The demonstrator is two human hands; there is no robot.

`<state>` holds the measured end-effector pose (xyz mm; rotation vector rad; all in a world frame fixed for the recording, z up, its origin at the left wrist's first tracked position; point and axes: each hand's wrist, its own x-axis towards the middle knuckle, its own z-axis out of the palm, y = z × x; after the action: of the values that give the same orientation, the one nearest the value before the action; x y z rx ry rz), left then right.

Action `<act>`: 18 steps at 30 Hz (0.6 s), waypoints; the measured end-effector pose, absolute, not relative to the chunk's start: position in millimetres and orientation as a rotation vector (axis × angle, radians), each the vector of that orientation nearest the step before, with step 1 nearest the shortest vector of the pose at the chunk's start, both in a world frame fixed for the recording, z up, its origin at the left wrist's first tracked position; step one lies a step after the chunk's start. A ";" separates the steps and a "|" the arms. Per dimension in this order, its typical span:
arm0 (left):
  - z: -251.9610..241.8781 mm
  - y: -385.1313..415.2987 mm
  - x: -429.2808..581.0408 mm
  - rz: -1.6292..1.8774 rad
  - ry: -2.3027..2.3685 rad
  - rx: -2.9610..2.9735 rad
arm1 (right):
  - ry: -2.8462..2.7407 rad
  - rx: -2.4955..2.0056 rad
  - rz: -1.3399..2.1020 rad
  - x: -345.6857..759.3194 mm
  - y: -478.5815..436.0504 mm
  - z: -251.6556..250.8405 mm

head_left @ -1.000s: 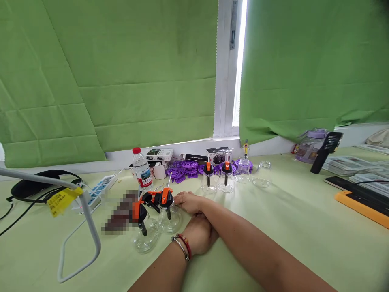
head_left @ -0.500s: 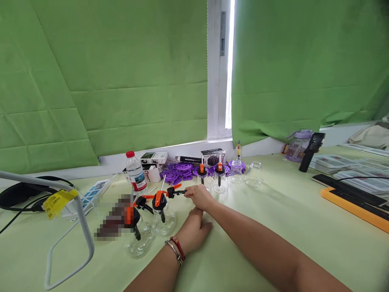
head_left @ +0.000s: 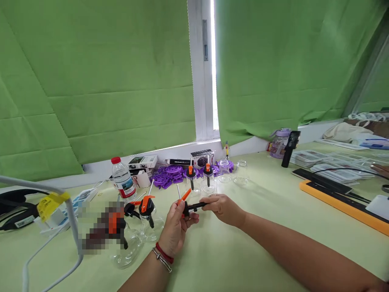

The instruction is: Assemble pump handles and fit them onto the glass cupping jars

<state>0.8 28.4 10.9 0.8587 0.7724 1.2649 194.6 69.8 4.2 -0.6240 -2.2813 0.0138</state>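
My left hand (head_left: 175, 227) is closed around the body of a black-and-orange dispenser top (head_left: 193, 207) with an orange lever and a thin metal rod. The fingers of my right hand (head_left: 224, 210) pinch the far end of its black stem, which points right. To the left, a glass bottle (head_left: 154, 229) carries a similar top, and another glass bottle (head_left: 126, 253) with an orange-and-black top is nearer me, partly blurred out. Beyond my hands stand two small glass vessels with black-and-orange tops (head_left: 208, 169). Clear glass vessels (head_left: 241, 176) stand to their right.
Purple plastic parts (head_left: 170, 174) lie heaped near the window sill, by small boxes (head_left: 142, 162) and a red-capped water bottle (head_left: 123, 178). A white metal frame (head_left: 74, 227) rises at left. On the right are an orange-and-black bar (head_left: 340, 207), paper stacks (head_left: 337, 172) and a purple jug (head_left: 278, 144).
My left hand has risen from the table and now grips the dispenser top's body. My right hand keeps hold of the stem, now further right. The view has swung rightward.
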 end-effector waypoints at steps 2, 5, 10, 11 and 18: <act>10.7 27.2 2.9 1.176 0.828 0.929 | -2.371 -0.571 0.047 207.4 65.1 4.9; 9.1 27.2 4.6 1.121 0.897 0.993 | -2.311 -0.632 0.153 225.2 69.4 10.2; 8.1 32.7 -0.3 1.191 1.018 0.983 | -1.419 -1.322 -0.124 266.7 112.2 9.0; 7.9 34.1 -1.4 1.205 1.040 0.980 | -1.252 -1.485 -0.131 275.9 122.4 4.8; 5.1 39.7 -4.4 1.221 1.083 1.014 | -1.113 -2.163 0.251 316.0 162.3 -30.8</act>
<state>-4.4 39.7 5.1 1.0144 1.0825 1.2212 316.0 162.3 -30.8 -2.1635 -1.1133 0.2506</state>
